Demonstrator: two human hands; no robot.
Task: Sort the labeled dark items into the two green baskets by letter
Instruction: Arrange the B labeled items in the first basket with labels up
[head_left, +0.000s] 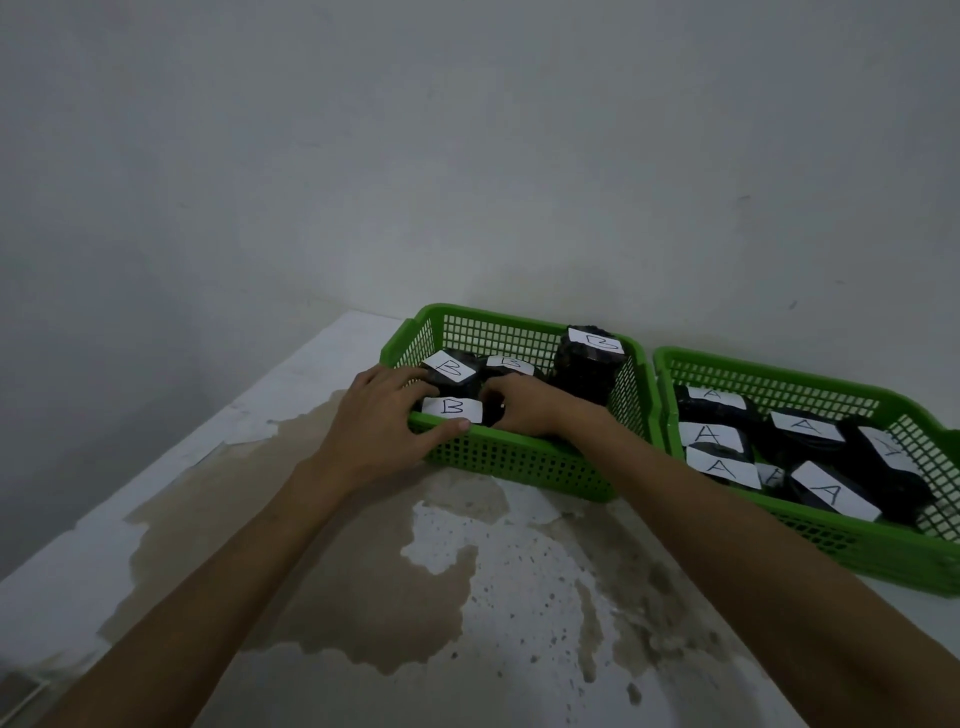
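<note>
Two green baskets stand side by side against the wall. The left basket (519, 457) holds several dark items with white labels marked B. The right basket (810, 535) holds several dark items labelled A (719, 467). Both my hands reach into the left basket's near corner. My left hand (379, 421) and my right hand (524, 405) grip a dark item with a B label (451, 408) from either side, my left thumb lying on the basket's front rim. A tall stack with a B label (589, 364) stands at the back right of that basket.
The baskets rest on a white table (156, 493) with a worn, brown-stained top. A plain grey wall (467, 156) rises right behind them. The table's left edge runs diagonally from the far corner toward me.
</note>
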